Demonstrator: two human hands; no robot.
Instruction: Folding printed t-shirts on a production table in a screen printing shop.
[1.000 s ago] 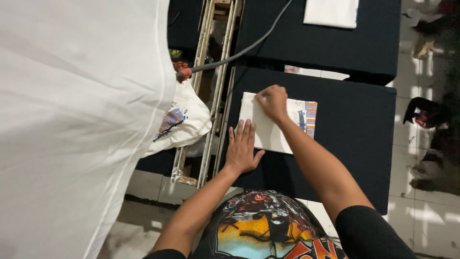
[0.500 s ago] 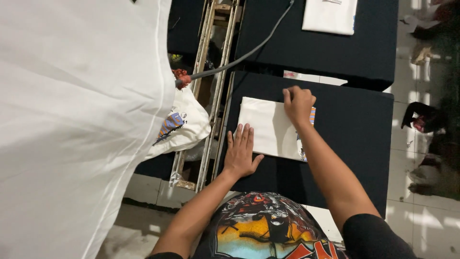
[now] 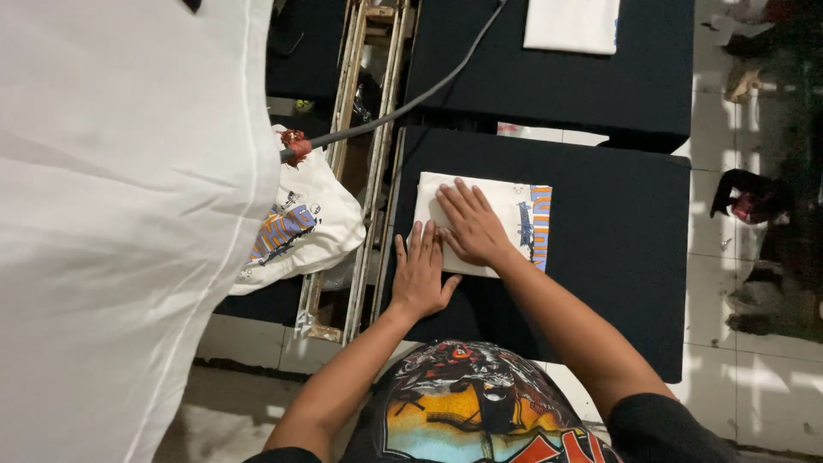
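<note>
Fingers of both hands lie spread and flat, gripping nothing. The right hand [image 3: 471, 225] presses palm-down on a folded white garment [image 3: 480, 221], its fingertips reaching toward the far left corner of the bundle. The left hand [image 3: 420, 274] rests beside it, fingers extended across the near left edge of the fold, partly on the cloth and partly on the dark surface.

That garment sits on a black padded table [image 3: 617, 257], toward its left edge and nearer the far side than the near one. It is already a compact rectangle, with a strip of blue and orange print showing along its right edge. Judging by the neat outline and the flat hands, the folding looks nearly complete and what is in hand is smoothing or pressing the fold down; whether a further fold is due cannot be told.

On a second black table [image 3: 480, 77] beyond, near its far edge, lies another folded white piece [image 3: 572, 24], which suggests at least one item is finished. Left of the tables, a printed white shirt [image 3: 296, 231] hangs crumpled over a metal frame [image 3: 364, 154], seemingly not yet folded, and a grey cable [image 3: 411, 101] runs diagonally above it. A large white cloth [image 3: 111, 223] fills the left of the view.
</note>
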